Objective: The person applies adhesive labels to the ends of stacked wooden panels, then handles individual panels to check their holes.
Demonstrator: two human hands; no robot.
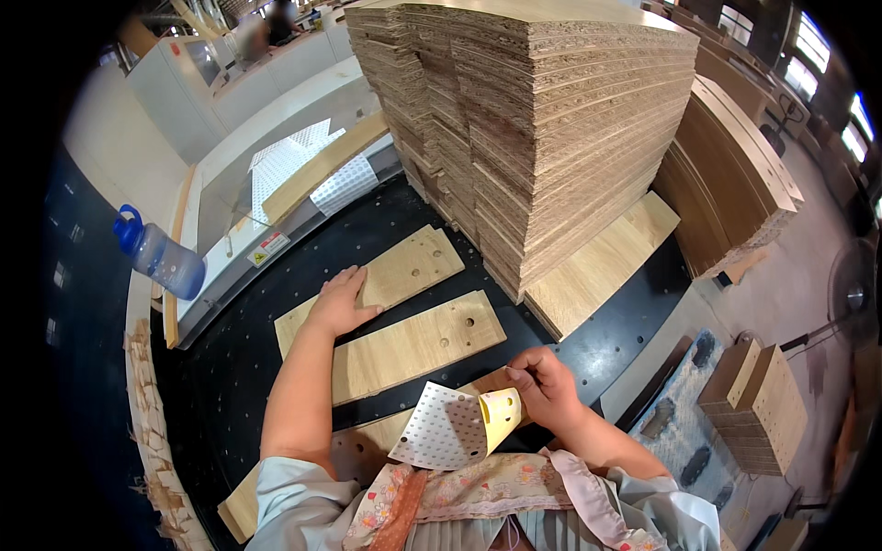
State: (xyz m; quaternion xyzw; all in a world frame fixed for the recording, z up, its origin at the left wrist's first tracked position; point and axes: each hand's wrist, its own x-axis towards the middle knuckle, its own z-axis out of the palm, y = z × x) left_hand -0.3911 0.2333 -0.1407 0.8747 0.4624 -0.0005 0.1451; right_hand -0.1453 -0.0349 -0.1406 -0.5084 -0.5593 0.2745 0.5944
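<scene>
My left hand lies flat, fingers apart, on a light wooden board with drilled holes, on the black perforated table. A second drilled board lies just nearer me, and a third is partly hidden under my arms. My right hand pinches a curled sticker sheet, white with small dots and a yellow backing, held above the nearest board.
A tall stack of chipboard panels stands behind the boards, with another stack leaning at right. A blue water bottle sits at left. More dotted sheets lie at the back. A small panel stack stands on the floor.
</scene>
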